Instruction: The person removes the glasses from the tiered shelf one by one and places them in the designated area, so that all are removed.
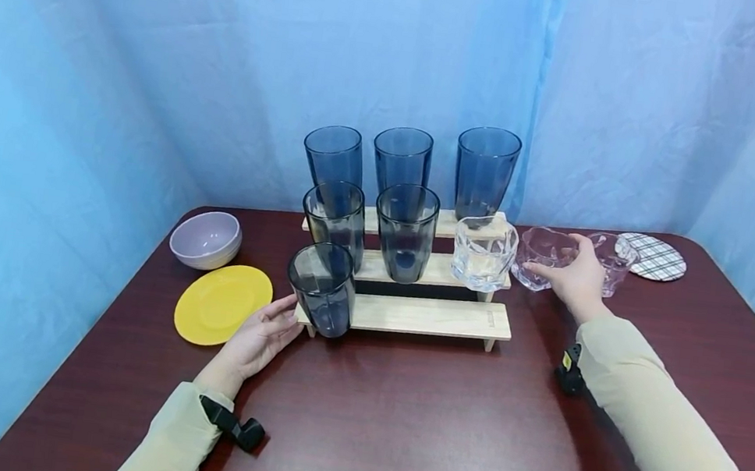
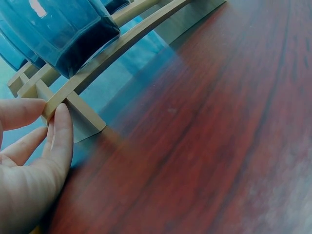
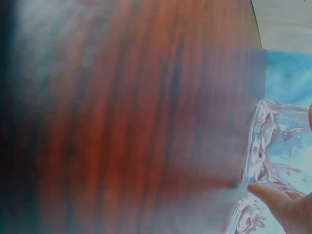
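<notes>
In the head view, my left hand [image 1: 260, 339] is at the left end of a three-step wooden rack [image 1: 427, 316]. The left wrist view shows its thumb and fingers pinching the end of the lowest board [image 2: 87, 70]. Just above it, a tinted glass [image 1: 323, 292] stands upright on that board. My right hand [image 1: 579, 280] grips a clear wavy glass [image 1: 539, 259] on the table right of the rack, thumb on the near side. A second clear glass [image 1: 615, 257] stands beyond that hand, partly hidden. The right wrist view shows the thumb against the gripped glass [image 3: 278, 141].
Two tinted glasses and a clear glass [image 1: 483, 256] stand on the middle step; three tinted glasses [image 1: 486, 166] stand on the top step. A purple bowl [image 1: 206, 238] and yellow plate [image 1: 222, 307] lie left. A checked round mat [image 1: 657, 259] lies far right. Blue curtains [image 1: 372, 46] surround the table.
</notes>
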Demonstrator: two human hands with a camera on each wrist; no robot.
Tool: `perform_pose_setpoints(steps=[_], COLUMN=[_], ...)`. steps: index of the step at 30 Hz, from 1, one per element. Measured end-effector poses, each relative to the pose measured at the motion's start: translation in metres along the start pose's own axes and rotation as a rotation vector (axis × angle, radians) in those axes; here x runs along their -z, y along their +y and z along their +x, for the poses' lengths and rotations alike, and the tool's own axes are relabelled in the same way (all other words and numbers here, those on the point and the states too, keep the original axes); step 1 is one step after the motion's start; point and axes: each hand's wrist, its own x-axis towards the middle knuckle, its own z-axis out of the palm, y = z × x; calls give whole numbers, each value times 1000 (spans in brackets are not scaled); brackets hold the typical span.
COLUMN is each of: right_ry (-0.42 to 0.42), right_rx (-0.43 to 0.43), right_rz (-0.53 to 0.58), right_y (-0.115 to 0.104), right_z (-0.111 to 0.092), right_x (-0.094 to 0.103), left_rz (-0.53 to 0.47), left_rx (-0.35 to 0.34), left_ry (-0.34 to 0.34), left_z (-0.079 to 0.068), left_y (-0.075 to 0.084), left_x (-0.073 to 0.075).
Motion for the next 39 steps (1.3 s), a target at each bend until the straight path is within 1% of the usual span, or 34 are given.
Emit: perform_pose_setpoints(steps=[6,12,17,23,28,32,39], right_ry=[8,-24,-41,-82,-106,-89,-57], right_rx=[15,15,28,13,0,11,23], right_rz=[2,12,23,18,-11,-9,63], right_y=[1,5,5,3,2,1,-1], right_z=[0,-2,-3,-11,-16,-23,-36], right_x=[-2,-5,-4,4,12,19,30], left_rz=[3,17,13,6,4,-3,0], left_rx=[-9,7,6,-4,-15,-15,-10], left_ry=[5,2,-8,-22,-28,-28,-21], left_z=[-1,-4,-5,-3,-2,-1,1], left_y=[-2,-5,-6,-5,-3,-3,-3], left_x=[1,3,3,2,2,2,2])
